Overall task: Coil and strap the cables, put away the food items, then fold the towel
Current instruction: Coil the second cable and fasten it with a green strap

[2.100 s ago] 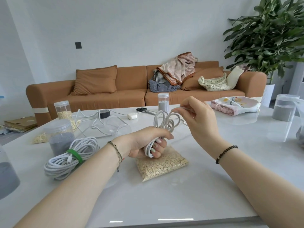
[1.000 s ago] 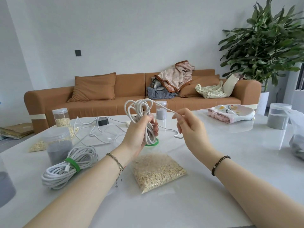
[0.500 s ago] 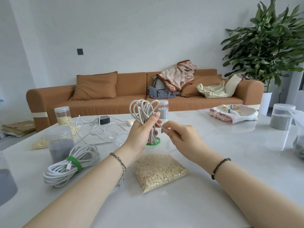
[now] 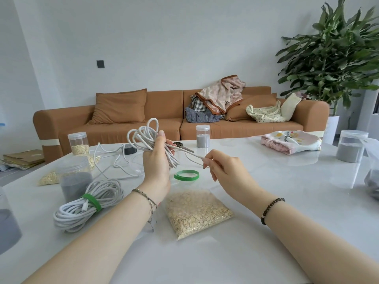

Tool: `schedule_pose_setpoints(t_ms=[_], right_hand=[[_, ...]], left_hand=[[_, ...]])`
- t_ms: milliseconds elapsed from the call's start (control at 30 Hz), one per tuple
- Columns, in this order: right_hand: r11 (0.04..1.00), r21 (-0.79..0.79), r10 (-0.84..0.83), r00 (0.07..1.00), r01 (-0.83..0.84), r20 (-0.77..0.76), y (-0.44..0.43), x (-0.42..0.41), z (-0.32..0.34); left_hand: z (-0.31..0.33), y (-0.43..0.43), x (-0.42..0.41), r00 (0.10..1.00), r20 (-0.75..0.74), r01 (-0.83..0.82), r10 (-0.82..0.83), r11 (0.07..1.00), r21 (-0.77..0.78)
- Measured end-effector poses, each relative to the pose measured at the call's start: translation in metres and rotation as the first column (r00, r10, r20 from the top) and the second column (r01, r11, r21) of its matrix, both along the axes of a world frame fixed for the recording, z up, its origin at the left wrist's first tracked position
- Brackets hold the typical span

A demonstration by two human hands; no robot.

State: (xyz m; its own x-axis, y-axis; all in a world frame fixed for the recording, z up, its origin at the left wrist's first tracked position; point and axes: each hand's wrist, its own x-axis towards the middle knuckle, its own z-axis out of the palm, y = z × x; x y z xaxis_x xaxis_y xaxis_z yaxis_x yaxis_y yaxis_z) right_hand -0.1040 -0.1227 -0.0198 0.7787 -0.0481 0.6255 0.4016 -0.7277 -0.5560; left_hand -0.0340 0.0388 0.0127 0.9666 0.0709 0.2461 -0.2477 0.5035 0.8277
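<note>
My left hand [image 4: 156, 160] grips a coil of white cable [image 4: 143, 136], held upright above the table. My right hand [image 4: 223, 167] pinches the loose end of that cable just to the right of the coil. A green strap [image 4: 186, 175] lies looped on the white table [image 4: 266, 201] below both hands. A second white cable coil [image 4: 88, 203], bound with a green strap, rests at the left. A clear bag of oats [image 4: 196, 212] lies in front of me. A folded patterned towel [image 4: 291, 141] sits at the far right.
Jars of grey grains [image 4: 75, 177] [image 4: 203, 136] [image 4: 351, 145] and a jar of oats [image 4: 79, 143] stand around the table. Loose white cables [image 4: 114, 160], a small oat bag [image 4: 49, 178] and scissors [image 4: 182, 147] lie at the back. A brown sofa [image 4: 164, 119] and plant [image 4: 336, 58] stand behind.
My left hand raised the coil off the oat bag and holds it upright. My right hand wound the cable on and now pinches its short free end, drawn out to the right.
</note>
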Motion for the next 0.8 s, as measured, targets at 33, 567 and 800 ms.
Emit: schedule_pose_setpoints(t_ms=[33,567,800], right_hand=[[1.0,-0.003,0.013,1.0,-0.013,0.02,0.002,-0.001,0.0],[0.975,0.025,0.222,0.961,-0.221,-0.162,0.021,-0.004,-0.007],[0.994,-0.084,0.048,0.972,-0.069,-0.231,0.008,-0.001,-0.002]], left_hand=[[-0.001,0.0,0.002,1.0,0.002,-0.031,0.031,1.0,-0.007],[0.0,-0.008,-0.004,0.937,-0.076,0.307,-0.34,0.91,-0.28],[0.003,-0.008,-0.019,0.762,-0.087,0.606,-0.642,0.754,-0.252]])
